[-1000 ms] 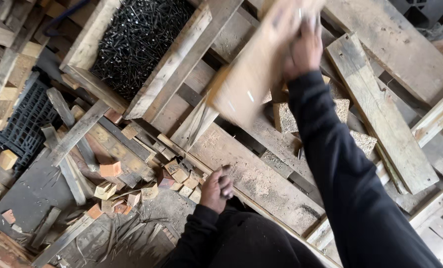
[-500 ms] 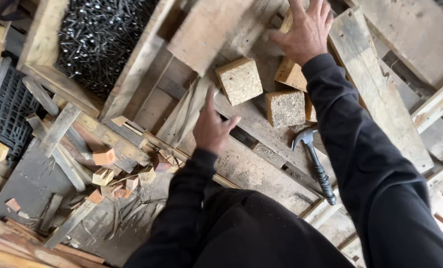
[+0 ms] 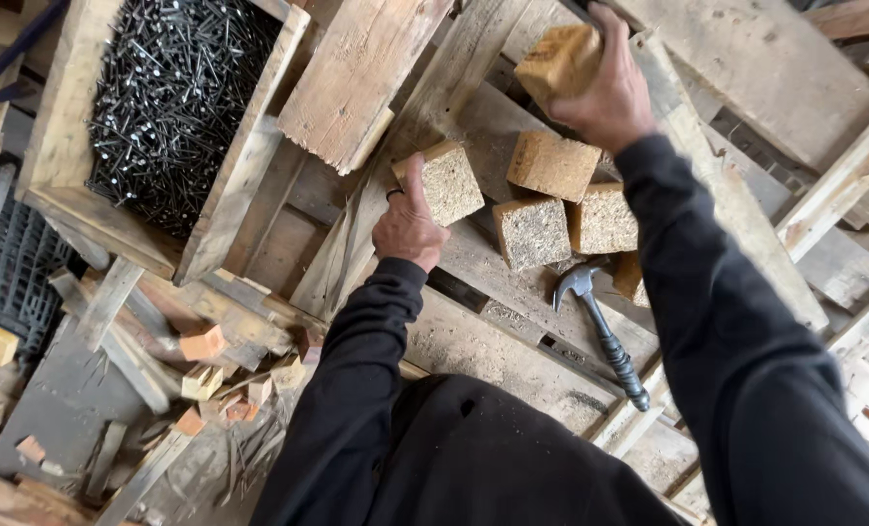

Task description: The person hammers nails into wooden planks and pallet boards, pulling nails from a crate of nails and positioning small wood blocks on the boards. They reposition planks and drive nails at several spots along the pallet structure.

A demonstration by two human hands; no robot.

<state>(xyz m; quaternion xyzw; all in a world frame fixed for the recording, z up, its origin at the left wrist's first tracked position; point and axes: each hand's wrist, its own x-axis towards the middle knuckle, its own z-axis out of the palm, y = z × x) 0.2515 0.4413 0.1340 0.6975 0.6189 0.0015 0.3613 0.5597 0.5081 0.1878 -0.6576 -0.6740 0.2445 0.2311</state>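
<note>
Seen from the head camera, a pressed-wood block (image 3: 559, 60) at one o'clock is clasped in the right hand (image 3: 610, 93), its grip closed over the block's top, while a second block (image 3: 451, 181) near the centre is held by the left hand (image 3: 407, 226), thumb laid along its left side and fingers hidden behind it. Three more blocks (image 3: 553, 164) are clustered at three o'clock of it on the plank desk (image 3: 473, 341), with a hammer (image 3: 598, 329) lying at five o'clock and a wooden box of nails (image 3: 162, 107) set at ten o'clock.
</note>
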